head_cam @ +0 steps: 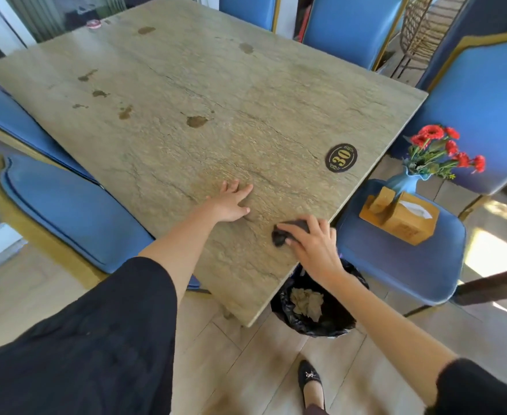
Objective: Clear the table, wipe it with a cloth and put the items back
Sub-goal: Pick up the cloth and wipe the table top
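The stone-patterned table (pixel 186 94) carries several brown spill stains (pixel 197 121) across its far left half. My left hand (pixel 231 202) rests flat on the near part of the tabletop with fingers spread. My right hand (pixel 312 241) presses a small dark cloth (pixel 282 235) onto the table near its right edge; the cloth is mostly hidden under my fingers. On the blue chair seat (pixel 396 259) to the right stand a blue vase with red flowers (pixel 435 154) and a wooden tissue box (pixel 408 217).
A black round "30" sticker (pixel 341 158) sits on the table near the right edge. A black-lined bin (pixel 315 307) with crumpled paper stands under the table's near corner. Blue chairs (pixel 66 211) surround the table. A small pink object (pixel 93 24) lies at the far corner.
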